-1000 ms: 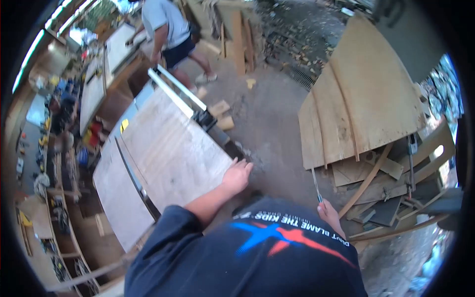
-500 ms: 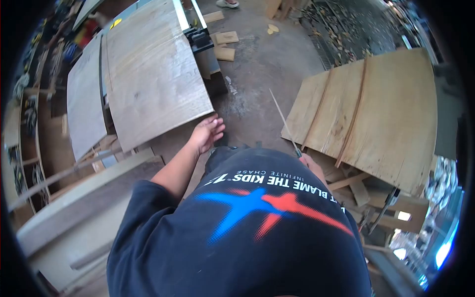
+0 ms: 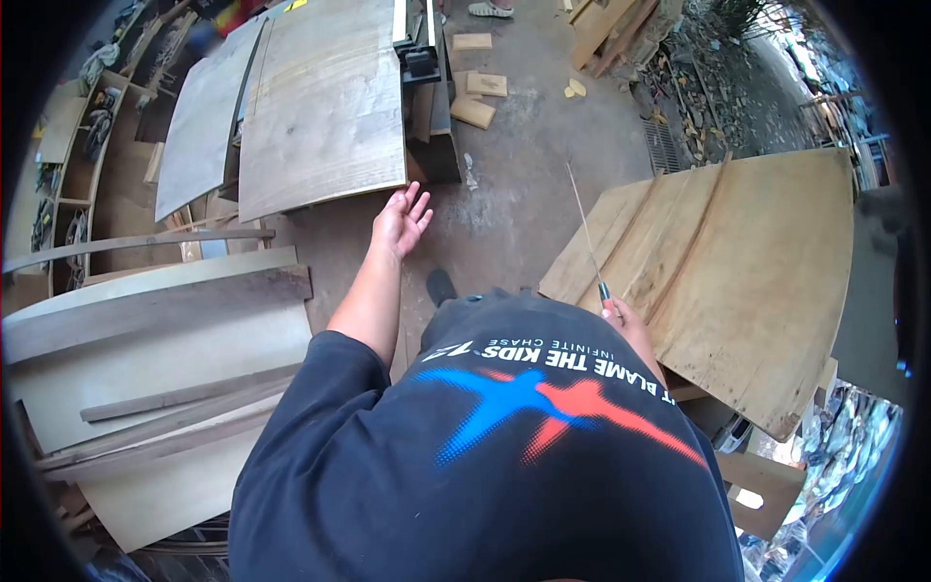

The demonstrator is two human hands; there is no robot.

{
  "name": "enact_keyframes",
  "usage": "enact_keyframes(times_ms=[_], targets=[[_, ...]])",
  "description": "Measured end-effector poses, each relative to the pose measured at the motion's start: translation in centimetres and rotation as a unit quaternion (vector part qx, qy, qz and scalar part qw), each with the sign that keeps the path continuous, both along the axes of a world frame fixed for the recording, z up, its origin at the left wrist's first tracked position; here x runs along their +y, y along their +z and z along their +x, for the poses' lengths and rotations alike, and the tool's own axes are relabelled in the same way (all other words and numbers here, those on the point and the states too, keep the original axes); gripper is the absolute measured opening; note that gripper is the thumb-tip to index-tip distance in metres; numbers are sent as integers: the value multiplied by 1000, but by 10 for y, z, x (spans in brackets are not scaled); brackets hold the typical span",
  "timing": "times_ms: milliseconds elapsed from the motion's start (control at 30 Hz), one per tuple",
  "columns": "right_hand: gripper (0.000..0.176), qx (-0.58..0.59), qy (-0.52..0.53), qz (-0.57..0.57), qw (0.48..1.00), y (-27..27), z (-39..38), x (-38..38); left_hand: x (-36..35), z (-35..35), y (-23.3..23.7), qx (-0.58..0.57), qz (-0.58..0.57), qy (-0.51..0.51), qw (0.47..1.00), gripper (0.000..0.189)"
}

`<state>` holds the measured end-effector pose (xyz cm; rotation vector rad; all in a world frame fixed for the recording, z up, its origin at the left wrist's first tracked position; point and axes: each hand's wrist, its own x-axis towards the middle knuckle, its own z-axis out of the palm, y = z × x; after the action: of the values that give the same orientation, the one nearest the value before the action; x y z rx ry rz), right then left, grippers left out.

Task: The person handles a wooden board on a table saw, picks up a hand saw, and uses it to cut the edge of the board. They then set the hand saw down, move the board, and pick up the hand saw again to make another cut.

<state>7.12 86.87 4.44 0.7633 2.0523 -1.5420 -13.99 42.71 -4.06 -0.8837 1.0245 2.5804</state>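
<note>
My left hand is open, fingers spread, with its fingertips right at the near corner of a large wooden panel on the left. In my right hand, held close to the front of my body, is a long thin-bladed tool with a dark and red handle. Its slender blade points forward and slightly left, over the floor; I cannot tell what kind of tool it is. Beside it on the right lies another large wooden panel with two dark strips running along it.
A second panel leans at the far left, near open shelving. Boards and pale sheets are stacked at lower left. Small wood blocks lie on the concrete floor. A drain grate is set at the floor's right side.
My view has shifted, and the panels appear lower and further right. My left hand has turned palm up with its fingers spreading apart near the panel's corner. My right hand keeps the thin-bladed tool.
</note>
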Motion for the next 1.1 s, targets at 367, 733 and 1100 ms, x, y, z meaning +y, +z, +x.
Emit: enact_keyframes(times_ms=[367,733,1100], targets=[[48,120,115,143,976,-25,18,9,-8,-20,-33,10,42,-49,998,35],[45,99,108,81,986,-42,37,-3,2,-15,-30,-38,-8,-26,999,23],[46,106,67,-36,991,-96,54,5,-9,-6,-28,-76,-129,-36,988,34]])
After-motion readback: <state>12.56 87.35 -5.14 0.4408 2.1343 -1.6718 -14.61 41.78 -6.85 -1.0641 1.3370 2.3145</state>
